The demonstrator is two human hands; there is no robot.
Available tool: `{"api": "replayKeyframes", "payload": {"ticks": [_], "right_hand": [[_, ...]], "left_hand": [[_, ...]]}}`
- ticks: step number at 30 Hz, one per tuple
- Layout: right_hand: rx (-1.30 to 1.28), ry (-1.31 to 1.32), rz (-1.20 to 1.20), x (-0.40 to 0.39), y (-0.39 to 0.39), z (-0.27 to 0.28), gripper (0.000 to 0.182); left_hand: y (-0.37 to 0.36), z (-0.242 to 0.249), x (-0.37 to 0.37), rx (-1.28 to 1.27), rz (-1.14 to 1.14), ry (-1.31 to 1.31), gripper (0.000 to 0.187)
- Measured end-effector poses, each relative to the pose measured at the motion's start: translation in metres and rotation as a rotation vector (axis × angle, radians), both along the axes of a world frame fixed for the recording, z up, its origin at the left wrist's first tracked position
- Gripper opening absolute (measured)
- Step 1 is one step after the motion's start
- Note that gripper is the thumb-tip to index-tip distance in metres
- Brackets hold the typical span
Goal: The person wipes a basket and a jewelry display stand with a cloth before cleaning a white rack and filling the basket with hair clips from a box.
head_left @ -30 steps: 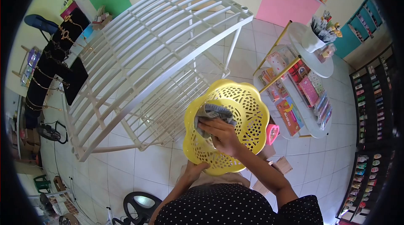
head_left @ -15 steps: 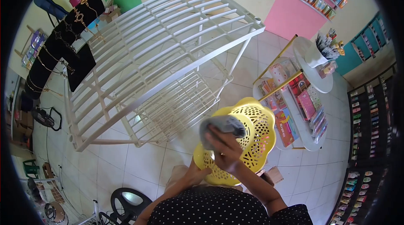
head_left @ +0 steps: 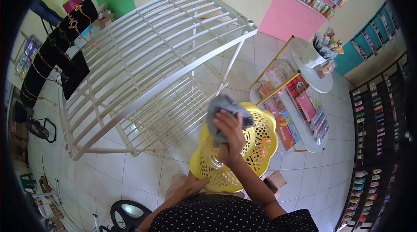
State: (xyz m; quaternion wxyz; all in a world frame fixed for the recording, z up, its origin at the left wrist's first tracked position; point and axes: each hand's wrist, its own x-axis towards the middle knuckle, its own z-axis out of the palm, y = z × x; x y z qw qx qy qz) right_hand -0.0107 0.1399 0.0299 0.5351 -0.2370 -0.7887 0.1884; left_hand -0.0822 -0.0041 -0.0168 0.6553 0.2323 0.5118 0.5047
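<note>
A yellow plastic basket [head_left: 263,162] with a scalloped rim and cut-out holes is held close to my body, tilted so its inside faces up. My left hand [head_left: 196,183] grips the basket's near left rim, thumb on the inside and the other fingers out of sight beneath. With my right hand [head_left: 231,134] I press a grey cloth [head_left: 220,107] against the basket's far left rim. The cloth is bunched under my fingers and covers that part of the rim.
A white slatted rack [head_left: 173,45] stands ahead, with a black necklace display [head_left: 58,45] on its left. At right is a white tiered shelf [head_left: 315,143] with stationery. Dark product shelves [head_left: 373,141] line the far right. A black stool [head_left: 130,210] is at bottom left.
My right hand and the cloth have moved up along the basket's far rim. The view has shifted slightly, and my left hand keeps its hold on the rim.
</note>
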Motion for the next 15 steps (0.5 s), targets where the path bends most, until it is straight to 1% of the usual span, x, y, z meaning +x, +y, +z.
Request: {"api": "replayKeyframes", "payload": {"ticks": [1, 2, 5, 6, 7, 9, 11, 13, 15], "right_hand": [[-0.008, 0.038, 0.102, -0.001, -0.002, -0.001, 0.042], [-0.008, 0.041, 0.093, 0.001, 0.0, 0.0, 0.042], [0.082, -0.065, 0.026, 0.009, 0.016, 0.006, 0.041], [0.132, -0.071, -0.044, 0.011, 0.022, 0.006, 0.04], [0.132, -0.07, -0.046, 0.013, 0.028, 0.005, 0.04], [0.16, -0.031, -0.135, 0.019, 0.038, 0.003, 0.041], [0.138, -0.009, -0.161, 0.024, 0.044, 0.003, 0.041], [0.021, 0.085, -0.213, 0.028, 0.05, -0.004, 0.041], [0.007, 0.112, -0.225, 0.023, 0.049, -0.008, 0.042]], "left_hand": [[0.0, 0.001, -0.002, -0.041, -0.013, -0.069, 0.071], [-0.001, -0.001, -0.004, -0.041, -0.022, -0.066, 0.071], [-0.009, -0.015, -0.006, -0.07, -0.022, -0.05, 0.067], [-0.013, -0.021, -0.005, -0.02, 0.024, -0.063, 0.065], [-0.015, -0.022, -0.005, 0.03, 0.072, -0.077, 0.063], [-0.015, -0.019, -0.005, 0.015, 0.081, -0.045, 0.061], [-0.015, -0.016, -0.007, -0.01, 0.091, 0.002, 0.059], [-0.014, -0.017, -0.008, -0.026, 0.081, 0.025, 0.059], [-0.013, -0.016, -0.008, -0.043, 0.06, 0.048, 0.059]]}}
